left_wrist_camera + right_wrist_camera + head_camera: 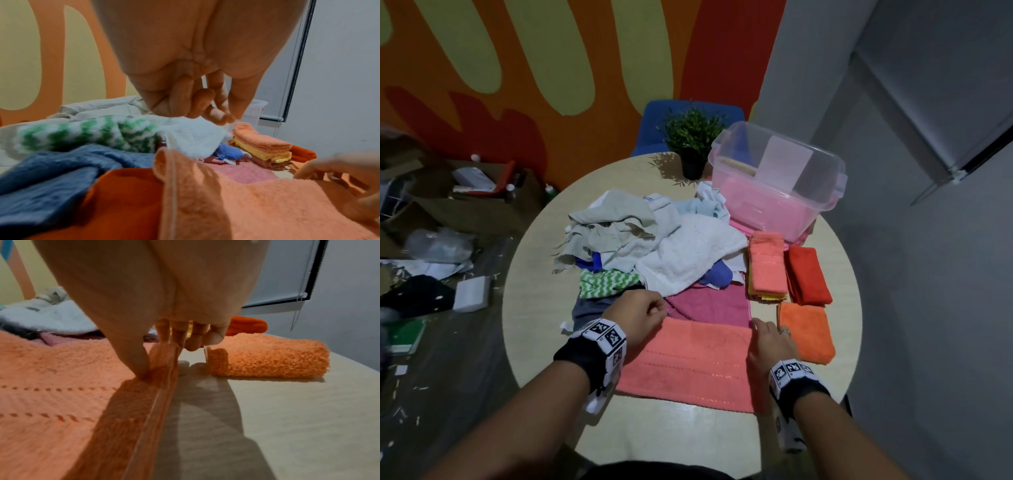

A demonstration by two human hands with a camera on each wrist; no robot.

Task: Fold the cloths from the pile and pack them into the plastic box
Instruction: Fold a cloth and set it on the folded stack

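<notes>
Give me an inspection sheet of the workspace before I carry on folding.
Surface: round table, pale wood, bare at the near edge.
Job's things: salmon towel spread flat in front; unfolded pile behind it; folded stack, red cloth and orange cloth on the right; box open, pink cloth inside.
Clutter: potted plant.
Grippers: left hand curled at the towel's far left corner; right hand pinching the far right corner.
Cables: nothing seen.
Surroundings: painted wall, blue chair, littered floor.
</notes>
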